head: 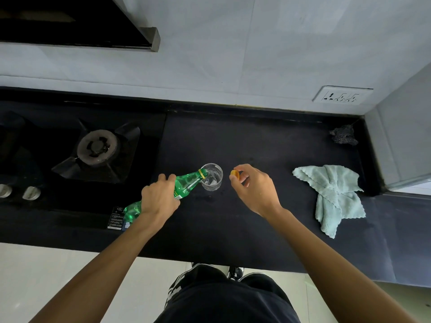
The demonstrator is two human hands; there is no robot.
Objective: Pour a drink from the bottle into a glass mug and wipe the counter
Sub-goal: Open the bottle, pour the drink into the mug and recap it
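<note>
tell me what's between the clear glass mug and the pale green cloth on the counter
In the head view, the right hand pinching the small yellow bottle cap, then bare black counter.

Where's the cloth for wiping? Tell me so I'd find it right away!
Start at the long black counter and go to its right end, below the white wall socket. The cloth lies crumpled there, right of the right hand. It is the only pale mint-green, fluffy thing; the small lump nearer the wall is dark grey.
</note>
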